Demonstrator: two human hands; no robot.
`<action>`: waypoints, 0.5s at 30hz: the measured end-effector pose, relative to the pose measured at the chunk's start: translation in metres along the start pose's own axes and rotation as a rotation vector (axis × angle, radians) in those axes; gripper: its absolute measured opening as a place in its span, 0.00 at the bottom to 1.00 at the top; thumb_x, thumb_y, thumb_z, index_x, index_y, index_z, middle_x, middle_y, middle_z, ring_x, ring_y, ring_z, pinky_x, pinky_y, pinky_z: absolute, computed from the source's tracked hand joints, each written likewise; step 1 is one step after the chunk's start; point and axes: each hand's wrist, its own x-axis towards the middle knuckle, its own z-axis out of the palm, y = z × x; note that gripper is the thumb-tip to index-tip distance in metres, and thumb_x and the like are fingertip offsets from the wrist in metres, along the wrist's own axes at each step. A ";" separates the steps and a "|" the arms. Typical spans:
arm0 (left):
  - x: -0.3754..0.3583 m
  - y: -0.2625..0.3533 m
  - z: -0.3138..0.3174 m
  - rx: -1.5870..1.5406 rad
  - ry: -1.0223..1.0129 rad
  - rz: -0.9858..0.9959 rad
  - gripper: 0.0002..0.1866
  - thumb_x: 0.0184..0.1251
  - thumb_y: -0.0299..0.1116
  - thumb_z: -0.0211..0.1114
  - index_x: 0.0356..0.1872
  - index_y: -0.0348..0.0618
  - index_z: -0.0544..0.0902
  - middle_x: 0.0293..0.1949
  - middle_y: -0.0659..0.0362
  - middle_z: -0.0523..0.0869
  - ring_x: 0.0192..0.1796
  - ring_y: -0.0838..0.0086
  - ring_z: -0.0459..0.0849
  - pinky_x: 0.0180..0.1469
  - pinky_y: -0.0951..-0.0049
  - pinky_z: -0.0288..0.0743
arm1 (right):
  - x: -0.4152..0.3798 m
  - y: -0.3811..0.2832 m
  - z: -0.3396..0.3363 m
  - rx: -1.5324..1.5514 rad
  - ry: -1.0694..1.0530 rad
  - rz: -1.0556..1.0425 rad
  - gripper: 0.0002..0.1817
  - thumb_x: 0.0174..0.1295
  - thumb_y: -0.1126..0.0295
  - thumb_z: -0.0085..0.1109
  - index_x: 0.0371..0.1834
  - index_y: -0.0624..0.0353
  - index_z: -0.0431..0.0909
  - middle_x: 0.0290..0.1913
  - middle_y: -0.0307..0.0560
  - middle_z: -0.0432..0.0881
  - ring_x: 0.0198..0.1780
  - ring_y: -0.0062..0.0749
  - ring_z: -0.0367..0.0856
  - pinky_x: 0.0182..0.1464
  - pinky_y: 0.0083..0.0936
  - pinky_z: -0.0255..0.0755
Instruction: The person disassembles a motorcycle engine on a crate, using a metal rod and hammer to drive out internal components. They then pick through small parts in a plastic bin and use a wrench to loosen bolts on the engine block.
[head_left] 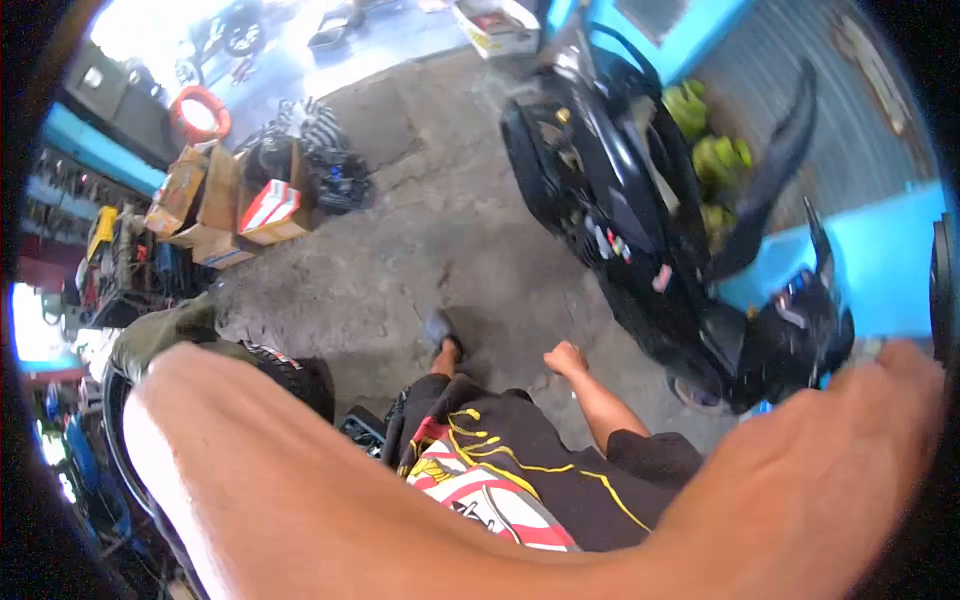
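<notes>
My left forearm crosses the bottom of the view, very near the camera, its elbow at the left. My left hand (850,430) is at the right edge, blurred, with its fingers bent; whether it holds anything is hidden. Lower and farther off, my right hand (567,358) hangs in front of my body, closed in a fist with nothing visible in it. A black motorbike (625,190) stands at the right, apart from my right hand. Small coloured items (612,243) show on its dark body. My dark printed shirt (530,440) and one shod foot (440,328) are below me.
Open cardboard boxes (200,195) and black-and-white striped bags (310,135) stand at the left. Green gas cylinders (715,155) are behind the motorbike, by a corrugated wall (820,60). A black tyre (300,380) and an olive covered thing (165,335) are near my left elbow.
</notes>
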 end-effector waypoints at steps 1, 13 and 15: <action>0.013 0.017 -0.024 0.046 -0.018 0.003 0.25 0.61 0.44 0.59 0.49 0.31 0.77 0.44 0.40 0.84 0.47 0.49 0.85 0.50 0.55 0.79 | 0.018 -0.014 -0.008 -0.019 0.043 0.036 0.22 0.50 0.62 0.56 0.46 0.62 0.84 0.52 0.65 0.81 0.56 0.59 0.79 0.57 0.47 0.73; 0.106 0.107 -0.362 0.741 -0.172 -0.310 0.14 0.55 0.32 0.63 0.38 0.30 0.81 0.36 0.39 0.86 0.45 0.47 0.85 0.46 0.55 0.79 | 0.281 -0.168 -0.126 0.044 0.175 -0.055 0.26 0.56 0.53 0.55 0.41 0.69 0.83 0.49 0.71 0.80 0.54 0.64 0.78 0.55 0.49 0.71; 0.098 0.084 -0.451 0.705 -0.150 -0.138 0.18 0.61 0.33 0.64 0.46 0.32 0.72 0.33 0.37 0.82 0.42 0.40 0.81 0.40 0.52 0.76 | 0.331 -0.215 -0.163 0.152 0.243 -0.154 0.24 0.55 0.55 0.58 0.37 0.70 0.83 0.44 0.69 0.82 0.50 0.60 0.80 0.52 0.48 0.73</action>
